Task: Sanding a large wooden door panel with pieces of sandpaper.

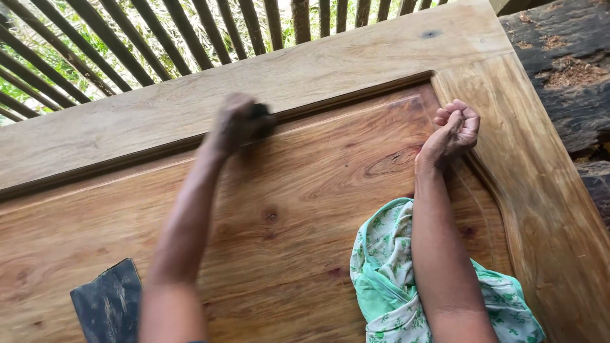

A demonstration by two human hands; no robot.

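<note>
The left hand, blurred in the upper middle of the frame, is closed around a small dark block and presses it against the wooden door panel, right at the groove where the recessed field meets the raised frame. Only the block's dark end shows past the fingers; what it is made of cannot be told through the blur. The left forearm runs down from there to the lower edge of the frame.

The right hand, in the upper right, is curled into a loose fist with nothing visible inside it, and its heel rests on the panel near the curved inner moulding at the panel's right side. The two hands are well apart, each on its own side of the recessed field.

Under the right forearm lies a crumpled cloth, green and white with a small leaf print, in the lower right of the frame. At the lower left, a dark sheet, scuffed with pale marks, lies flat on the wood.

The panel has a warm brown grain with several knots; its lighter frame runs across the top. Beyond it, in the upper left, dark wooden slats stand before green foliage.
</note>
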